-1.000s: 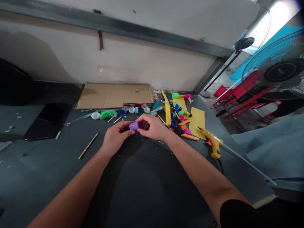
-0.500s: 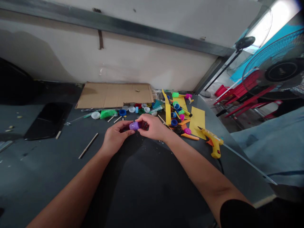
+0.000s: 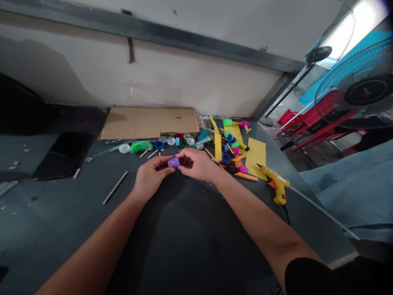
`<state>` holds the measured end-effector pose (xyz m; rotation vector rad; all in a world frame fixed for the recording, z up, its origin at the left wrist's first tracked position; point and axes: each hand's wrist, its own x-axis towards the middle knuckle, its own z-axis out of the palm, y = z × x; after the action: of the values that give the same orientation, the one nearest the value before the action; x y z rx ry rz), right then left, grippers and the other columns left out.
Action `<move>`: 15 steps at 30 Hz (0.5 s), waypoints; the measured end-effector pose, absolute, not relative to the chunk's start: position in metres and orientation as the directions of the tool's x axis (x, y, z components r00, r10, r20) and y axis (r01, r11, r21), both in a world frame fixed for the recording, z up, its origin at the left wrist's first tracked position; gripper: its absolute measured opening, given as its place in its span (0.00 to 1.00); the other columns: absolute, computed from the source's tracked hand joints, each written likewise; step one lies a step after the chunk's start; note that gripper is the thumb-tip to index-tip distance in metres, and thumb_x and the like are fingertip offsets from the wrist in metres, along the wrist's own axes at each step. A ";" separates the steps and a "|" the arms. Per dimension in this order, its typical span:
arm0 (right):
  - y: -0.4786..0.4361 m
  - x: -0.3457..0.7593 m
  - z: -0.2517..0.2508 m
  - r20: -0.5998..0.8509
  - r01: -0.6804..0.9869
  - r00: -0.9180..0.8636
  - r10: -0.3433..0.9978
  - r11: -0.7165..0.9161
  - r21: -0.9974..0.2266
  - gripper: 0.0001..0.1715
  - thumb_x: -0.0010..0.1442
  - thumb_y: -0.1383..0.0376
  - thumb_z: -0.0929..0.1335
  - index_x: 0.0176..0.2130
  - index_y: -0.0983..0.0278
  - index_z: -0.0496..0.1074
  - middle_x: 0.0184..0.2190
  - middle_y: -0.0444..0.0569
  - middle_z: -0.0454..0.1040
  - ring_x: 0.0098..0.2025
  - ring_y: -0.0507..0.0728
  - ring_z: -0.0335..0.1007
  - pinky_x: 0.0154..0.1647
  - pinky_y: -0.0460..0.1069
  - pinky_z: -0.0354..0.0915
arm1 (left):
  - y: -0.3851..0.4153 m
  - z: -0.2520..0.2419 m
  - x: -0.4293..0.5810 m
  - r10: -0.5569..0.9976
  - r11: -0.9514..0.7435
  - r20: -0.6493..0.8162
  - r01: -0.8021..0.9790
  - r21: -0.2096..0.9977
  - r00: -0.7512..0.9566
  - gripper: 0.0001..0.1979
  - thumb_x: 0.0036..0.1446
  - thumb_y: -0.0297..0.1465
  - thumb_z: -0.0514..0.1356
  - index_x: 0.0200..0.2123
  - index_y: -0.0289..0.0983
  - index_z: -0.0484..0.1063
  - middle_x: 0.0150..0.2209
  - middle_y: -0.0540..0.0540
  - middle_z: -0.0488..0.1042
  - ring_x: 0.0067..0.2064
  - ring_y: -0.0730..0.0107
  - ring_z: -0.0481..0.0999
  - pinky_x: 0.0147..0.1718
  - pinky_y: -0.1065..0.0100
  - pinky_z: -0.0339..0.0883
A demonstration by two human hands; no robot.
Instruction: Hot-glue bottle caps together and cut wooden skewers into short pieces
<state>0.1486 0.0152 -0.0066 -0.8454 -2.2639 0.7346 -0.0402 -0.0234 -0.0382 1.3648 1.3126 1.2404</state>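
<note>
Both my hands meet over the middle of the dark table [image 3: 184, 237]. My left hand [image 3: 150, 176] pinches a purple bottle cap [image 3: 173, 162] between thumb and fingers. My right hand [image 3: 199, 164] is closed on a small dark red piece [image 3: 186, 162] that touches the purple cap's right side; most of that piece is hidden by my fingers.
A flat cardboard sheet [image 3: 150, 122] lies at the back. Several coloured caps [image 3: 184, 142], yellow paper strips [image 3: 255, 155] and an orange cutter [image 3: 245, 177] lie to the right. A yellow glue gun [image 3: 276, 184] sits near the right edge. Wooden sticks [image 3: 115, 187] and a black tablet [image 3: 63, 155] lie left.
Both hands hold the same pose around the purple cap; the view has shifted only slightly.
</note>
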 end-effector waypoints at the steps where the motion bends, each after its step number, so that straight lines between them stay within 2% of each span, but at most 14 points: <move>1: 0.015 0.149 -0.007 0.337 0.379 -0.614 0.714 0.641 -0.667 0.12 0.54 0.67 0.67 0.42 0.63 0.69 0.35 0.47 0.71 0.34 0.52 0.68 0.38 0.48 0.65 | -0.023 -0.038 -0.040 0.995 -0.084 0.092 0.156 0.984 -0.047 0.19 0.42 0.31 0.69 0.41 0.38 0.77 0.40 0.46 0.80 0.41 0.63 0.79 0.47 0.59 0.70; 15: 0.014 0.149 -0.008 0.331 0.391 -0.620 0.711 0.646 -0.656 0.14 0.55 0.68 0.67 0.43 0.64 0.70 0.37 0.49 0.73 0.36 0.53 0.69 0.38 0.49 0.66 | -0.023 -0.040 -0.039 0.994 -0.078 0.094 0.240 0.968 -0.059 0.18 0.42 0.32 0.69 0.41 0.39 0.78 0.39 0.46 0.81 0.41 0.61 0.79 0.47 0.57 0.69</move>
<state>0.1494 0.0142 -0.0078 -0.8545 -2.2834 0.7238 -0.0388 -0.0229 -0.0396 1.4174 1.3967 1.2040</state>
